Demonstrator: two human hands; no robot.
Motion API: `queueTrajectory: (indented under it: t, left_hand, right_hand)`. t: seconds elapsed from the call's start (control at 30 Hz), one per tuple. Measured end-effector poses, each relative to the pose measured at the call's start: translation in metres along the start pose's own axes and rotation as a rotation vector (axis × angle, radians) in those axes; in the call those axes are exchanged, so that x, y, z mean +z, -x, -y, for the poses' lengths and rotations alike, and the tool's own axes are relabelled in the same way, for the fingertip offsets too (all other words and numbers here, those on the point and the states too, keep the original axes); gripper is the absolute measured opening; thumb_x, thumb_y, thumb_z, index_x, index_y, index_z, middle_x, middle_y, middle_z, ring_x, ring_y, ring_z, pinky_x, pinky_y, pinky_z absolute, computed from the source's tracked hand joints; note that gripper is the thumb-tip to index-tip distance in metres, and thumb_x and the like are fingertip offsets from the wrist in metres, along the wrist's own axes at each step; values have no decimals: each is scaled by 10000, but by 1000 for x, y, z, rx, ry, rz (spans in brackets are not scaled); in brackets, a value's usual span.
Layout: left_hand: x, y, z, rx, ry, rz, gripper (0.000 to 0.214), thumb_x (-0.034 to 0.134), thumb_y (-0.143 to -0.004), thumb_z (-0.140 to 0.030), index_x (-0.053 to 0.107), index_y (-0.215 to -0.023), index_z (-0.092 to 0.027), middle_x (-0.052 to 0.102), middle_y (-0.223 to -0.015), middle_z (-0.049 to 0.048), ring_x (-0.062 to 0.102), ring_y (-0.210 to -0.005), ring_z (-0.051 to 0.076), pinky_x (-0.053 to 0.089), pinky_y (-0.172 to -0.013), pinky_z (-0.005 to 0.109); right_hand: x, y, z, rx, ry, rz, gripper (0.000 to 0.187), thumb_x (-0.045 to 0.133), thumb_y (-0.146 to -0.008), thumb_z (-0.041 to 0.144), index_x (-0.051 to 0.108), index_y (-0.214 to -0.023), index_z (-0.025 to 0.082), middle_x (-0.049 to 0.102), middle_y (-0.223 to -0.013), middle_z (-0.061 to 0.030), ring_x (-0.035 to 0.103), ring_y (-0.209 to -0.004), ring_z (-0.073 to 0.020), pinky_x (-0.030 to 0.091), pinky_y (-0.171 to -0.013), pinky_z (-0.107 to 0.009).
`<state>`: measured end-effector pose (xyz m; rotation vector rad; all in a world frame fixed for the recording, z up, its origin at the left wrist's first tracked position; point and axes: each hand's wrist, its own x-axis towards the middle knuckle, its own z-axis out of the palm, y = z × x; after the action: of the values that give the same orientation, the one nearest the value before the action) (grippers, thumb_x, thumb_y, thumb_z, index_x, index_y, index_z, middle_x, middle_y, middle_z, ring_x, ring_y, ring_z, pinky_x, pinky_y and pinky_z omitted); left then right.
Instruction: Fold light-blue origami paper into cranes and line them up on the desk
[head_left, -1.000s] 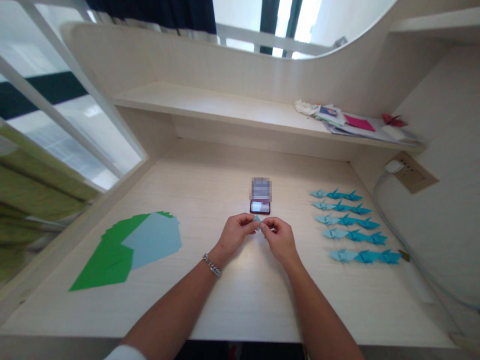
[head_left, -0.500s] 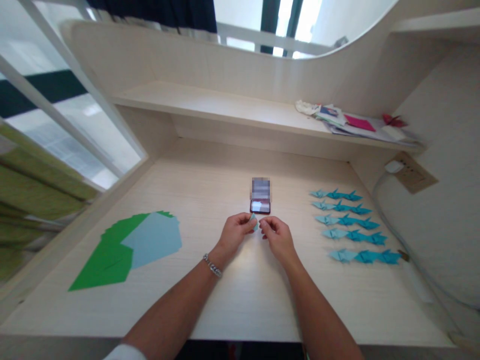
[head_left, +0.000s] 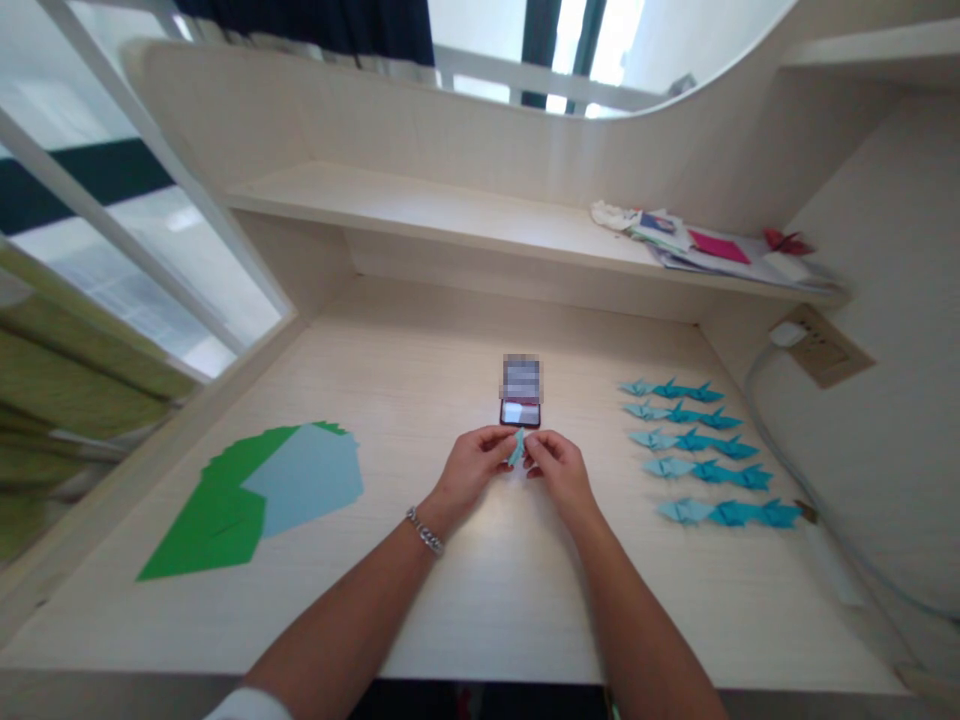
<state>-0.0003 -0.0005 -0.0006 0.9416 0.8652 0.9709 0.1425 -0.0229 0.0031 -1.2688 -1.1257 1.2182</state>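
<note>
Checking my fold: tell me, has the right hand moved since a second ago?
Barely: the right hand sits slightly nearer the phone, pinching the paper.

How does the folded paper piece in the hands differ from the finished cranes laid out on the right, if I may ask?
The folded paper piece is pinched between left hand and right hand; the finished cranes lie on the desk. It is narrow and upright; they are spread flat in rows. Both are blue paper.

I see both forearms reaching forward and converging, my left hand [head_left: 471,468] (a bracelet at its wrist) and right hand [head_left: 561,473] meeting fingertip to fingertip, fingers curled and pinched together at the middle.
</note>
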Motion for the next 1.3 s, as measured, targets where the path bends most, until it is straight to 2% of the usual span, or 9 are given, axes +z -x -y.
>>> queueTrajectory:
  t: [0.17,0.27,0.43,0.77,1.03,1.3]
  left_hand:
    - [-2,-2,2,38,-22,-25,294,742,-657,-345,595,-813,-144,613,-665,-1,561,-593,100,447,-573,221]
    - [-2,-2,0,59,-143,-10,262,715,-677,-358,604,-756,-134,622,-680,15,568,-618,114,453,-585,230]
    - [-2,-2,-5,76,-308,-24,285,656,-723,-409,637,-764,-128,638,-723,45,586,-691,149,478,-622,256]
    - [-4,-3,-1,144,-248,-40,292,628,-757,-414,632,-756,-123,628,-694,36,566,-639,127,457,-595,239]
    - [-9,-7,2,238,-398,-148,282,618,-760,-421,628,-769,-139,631,-700,29,576,-646,135,478,-605,244]
    - [-4,-5,2,186,-267,-188,250,643,-745,-369,541,-820,-153,621,-669,4,602,-539,121,496,-520,231]
  right_hand:
    - [-2,0,5,109,-106,47,242,660,-683,392,628,-739,159,584,-599,7,525,-533,-107,424,-478,-212]
    - [-3,1,5,136,-136,57,203,657,-690,354,629,-736,158,578,-590,11,519,-531,-101,409,-475,-204]
    - [-1,0,-1,64,-47,26,199,638,-715,353,636,-758,159,583,-599,3,528,-537,-111,427,-484,-216]
    - [0,-2,-9,-29,98,26,202,600,-748,356,641,-768,159,604,-641,-17,543,-571,-132,468,-527,-245]
    - [1,-1,-8,-101,172,-39,199,566,-780,346,633,-790,159,608,-662,-21,555,-607,-148,471,-533,-249]
    - [5,-1,-13,-74,136,-139,236,556,-782,392,612,-824,166,612,-693,-19,571,-611,-150,496,-536,-258]
